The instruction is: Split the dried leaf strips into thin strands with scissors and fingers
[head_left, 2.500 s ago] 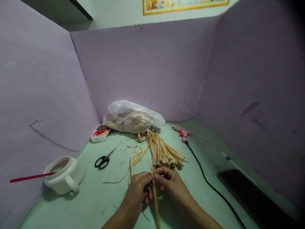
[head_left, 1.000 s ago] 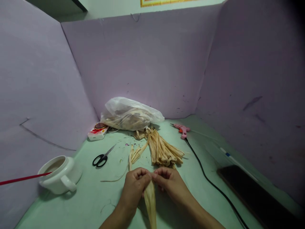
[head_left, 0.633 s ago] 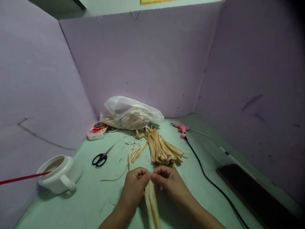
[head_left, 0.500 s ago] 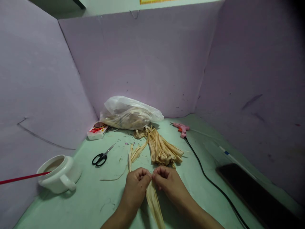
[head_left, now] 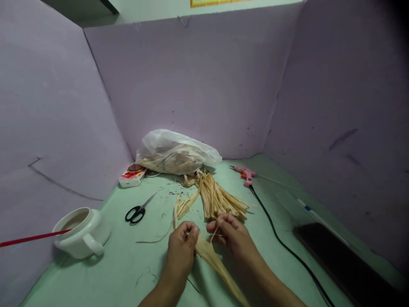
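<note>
A long, flat strip of tan dried plant fibre (head_left: 212,258) runs from my left hand toward the lower edge of the view. My left hand (head_left: 182,245) pinches its upper end between thumb and fingers. Closed on a thin strand at the strip's edge is my right hand (head_left: 231,234), a little apart from the left; the strand partly splits off from the strip. Just beyond my hands lies a tied bundle of dried fibre strips (head_left: 220,198), its cut ends facing me. A few loose strips (head_left: 187,204) lie left of the bundle.
Black-handled scissors (head_left: 138,213) and a white teapot-like pot (head_left: 81,234) with a red stick stand left. At the back rests a plastic bag (head_left: 175,155) beside a small box (head_left: 131,179). A pink glue gun (head_left: 247,175), its black cord and a dark phone (head_left: 335,260) lie right.
My right hand has moved right and slightly up, away from my left hand, pulling a thin strand from the strip. The strip's lower part has swung right.
</note>
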`<state>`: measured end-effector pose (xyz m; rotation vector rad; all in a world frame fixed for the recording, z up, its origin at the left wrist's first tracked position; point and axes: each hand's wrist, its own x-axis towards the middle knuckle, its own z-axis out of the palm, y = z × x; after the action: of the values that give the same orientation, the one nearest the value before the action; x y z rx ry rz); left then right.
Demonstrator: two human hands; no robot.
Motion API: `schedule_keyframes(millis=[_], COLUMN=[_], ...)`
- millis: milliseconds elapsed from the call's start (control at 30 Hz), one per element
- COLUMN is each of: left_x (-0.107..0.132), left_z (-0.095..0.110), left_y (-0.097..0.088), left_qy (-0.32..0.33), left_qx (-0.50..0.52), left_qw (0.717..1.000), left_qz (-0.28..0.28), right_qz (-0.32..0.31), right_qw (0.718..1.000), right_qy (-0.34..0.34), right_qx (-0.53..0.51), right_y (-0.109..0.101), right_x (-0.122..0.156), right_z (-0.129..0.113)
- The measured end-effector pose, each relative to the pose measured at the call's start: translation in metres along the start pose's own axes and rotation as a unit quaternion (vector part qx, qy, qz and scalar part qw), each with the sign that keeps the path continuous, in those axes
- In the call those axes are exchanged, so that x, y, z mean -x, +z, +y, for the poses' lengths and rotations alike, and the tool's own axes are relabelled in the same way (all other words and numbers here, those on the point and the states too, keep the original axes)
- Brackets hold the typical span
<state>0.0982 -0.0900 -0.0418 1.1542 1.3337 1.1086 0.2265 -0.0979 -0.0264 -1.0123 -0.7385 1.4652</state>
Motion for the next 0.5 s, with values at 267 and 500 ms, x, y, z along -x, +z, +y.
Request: schedule_keyframes(millis=[267,500], left_x=[-0.014,-0.019], left_z=[0.015,0.026], left_y=[-0.019,-0.028], left_qy=[0.025,-0.001], left_qx=[0.036,0.101], left_qw=[0.995,0.992], left_qz=[0.09,0.082], right_qz=[-0.046,-0.042], right_qw=[0.98,0.979], right_qy=[0.026,-0.06], right_qx=[-0.192,-0.192], right_y=[-0.032,-0.045], right_x=[0.008,0.004], right_z=[-0.055,-0.083])
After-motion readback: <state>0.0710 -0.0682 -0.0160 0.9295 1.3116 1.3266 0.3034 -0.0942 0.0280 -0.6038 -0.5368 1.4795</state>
